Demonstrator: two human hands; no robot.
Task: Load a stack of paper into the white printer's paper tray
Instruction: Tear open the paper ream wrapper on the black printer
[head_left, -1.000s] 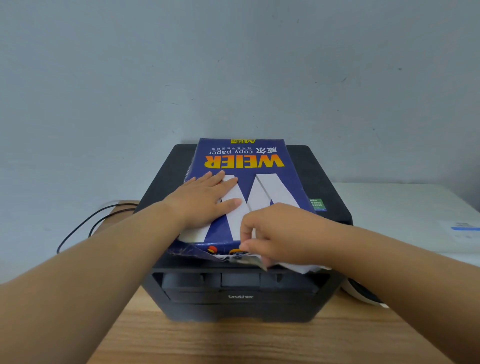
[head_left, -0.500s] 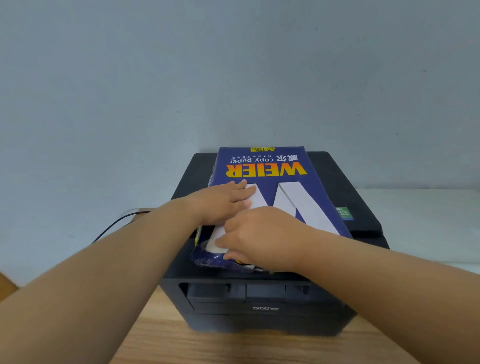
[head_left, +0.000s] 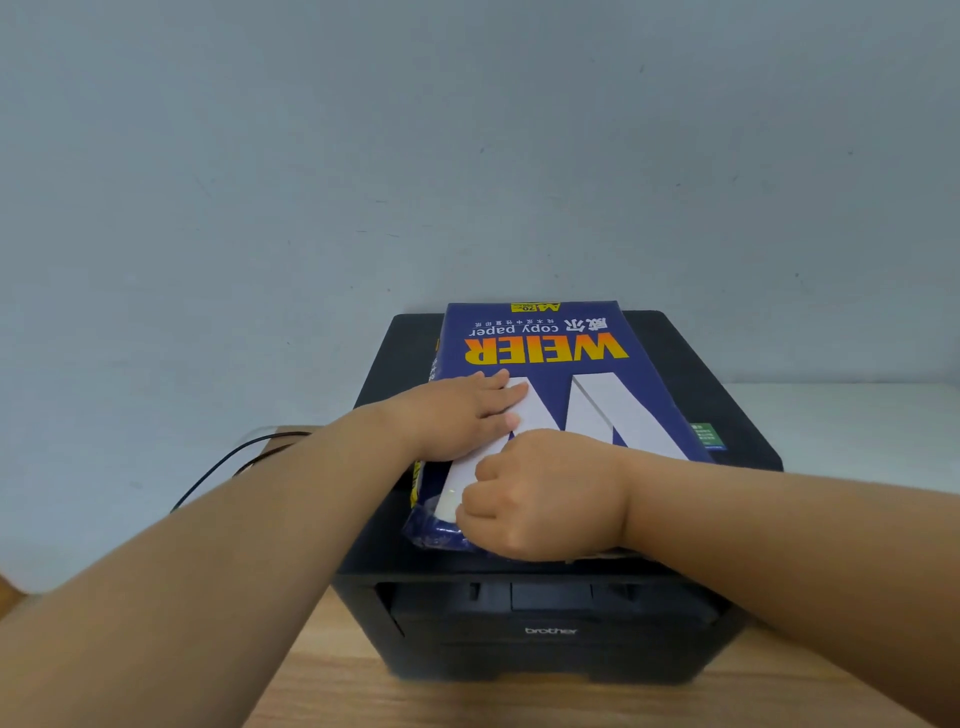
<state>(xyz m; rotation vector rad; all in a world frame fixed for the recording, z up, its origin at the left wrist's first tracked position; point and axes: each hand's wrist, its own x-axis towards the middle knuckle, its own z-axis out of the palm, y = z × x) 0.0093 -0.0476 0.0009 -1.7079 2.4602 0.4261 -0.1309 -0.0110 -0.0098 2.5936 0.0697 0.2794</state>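
The right hand (head_left: 540, 493) is curled at the near end of the ream of copy paper (head_left: 550, 374), at about 6 o'clock on the pack; its fingers are tucked down over the crumpled blue wrapper edge (head_left: 436, 535), and whether wrapper or sheets are being pinched cannot be told, since the fingertips are hidden. The left hand (head_left: 457, 415) is laid flat with fingers spread on the pack at about 9 o'clock of its top face, pressing it down.

Compared with a second ago, the right hand is seen shifted from the pack's 5 o'clock corner toward its 7 o'clock corner, close under the left hand, and the loose white sheets then showing beneath it are now almost covered, only a sliver being visible by the wrist. The left hand is held in much the same place. From this it is judged that the torn opening is being worked across the near end, so that a stack can be drawn out; no stack is yet freed.

The ream lies lengthwise on top of a black printer (head_left: 550, 631), which is labelled "brother" and stands on a wooden desk (head_left: 332, 691). A white surface (head_left: 852, 415) is seen at 3 o'clock behind it, and a black cable (head_left: 228, 462) trails at 9 o'clock. No white printer or open paper tray can be made out, so loading is judged well ahead
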